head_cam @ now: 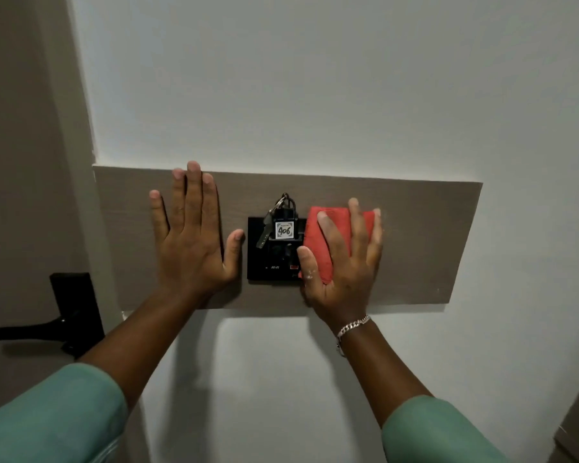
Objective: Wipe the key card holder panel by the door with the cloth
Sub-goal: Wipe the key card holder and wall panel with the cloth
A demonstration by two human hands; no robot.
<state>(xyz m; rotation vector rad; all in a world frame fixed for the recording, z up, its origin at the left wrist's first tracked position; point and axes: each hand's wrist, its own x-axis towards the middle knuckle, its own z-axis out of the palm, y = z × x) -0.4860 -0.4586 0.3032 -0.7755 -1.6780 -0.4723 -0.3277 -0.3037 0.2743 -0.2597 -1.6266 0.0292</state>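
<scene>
Red cloth (328, 242) lies pressed flat under the spread right hand (343, 262) on the holder's (273, 265) right edge, while the open, empty left hand (189, 235) braces on the brown panel (425, 248).

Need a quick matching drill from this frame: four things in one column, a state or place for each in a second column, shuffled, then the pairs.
1. left hand
2. cloth
3. key tag
4. door handle

A. red, folded, pressed under the right hand
B. black, at far left
C. flat, fingers spread, on the brown panel
D. reads 406, in the black holder

Pairs: 1-C, 2-A, 3-D, 4-B
</scene>
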